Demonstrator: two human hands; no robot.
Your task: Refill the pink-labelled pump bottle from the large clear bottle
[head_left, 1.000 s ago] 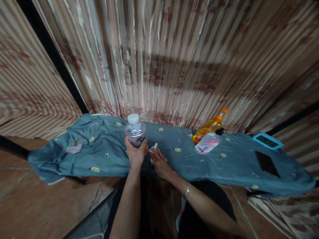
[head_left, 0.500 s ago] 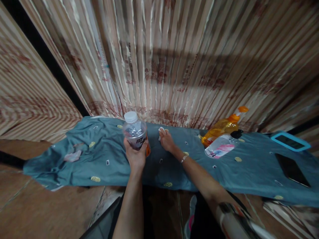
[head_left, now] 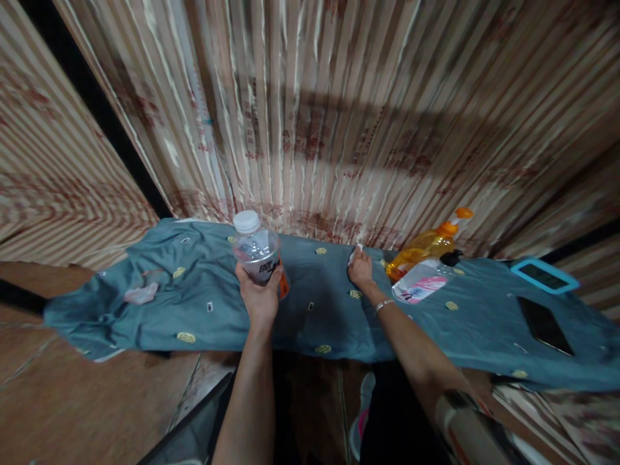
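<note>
My left hand (head_left: 259,297) is wrapped round a clear plastic bottle (head_left: 256,248) with a white cap, which stands upright on the cloth-covered table (head_left: 310,329). An orange part of its label shows by my thumb. My right hand (head_left: 361,268) is closed on a small white tissue (head_left: 359,247) and rests on the teal cloth near its back edge. Most of the tissue is hidden under the fingers. Just right of that hand are an orange pump bottle (head_left: 419,252) and a clear bottle with a black top and pink label (head_left: 420,281).
A blue-framed digital clock (head_left: 545,276) and a dark phone (head_left: 545,325) lie at the right. Crumpled pinkish-white paper (head_left: 141,294) is on the left. A striped curtain (head_left: 310,129) hangs right behind the table, with a black pole (head_left: 104,123) at the left.
My right hand has moved right along the cloth with the tissue, closer to the pump bottle. My left hand stays on the bottle. The view has shifted slightly.
</note>
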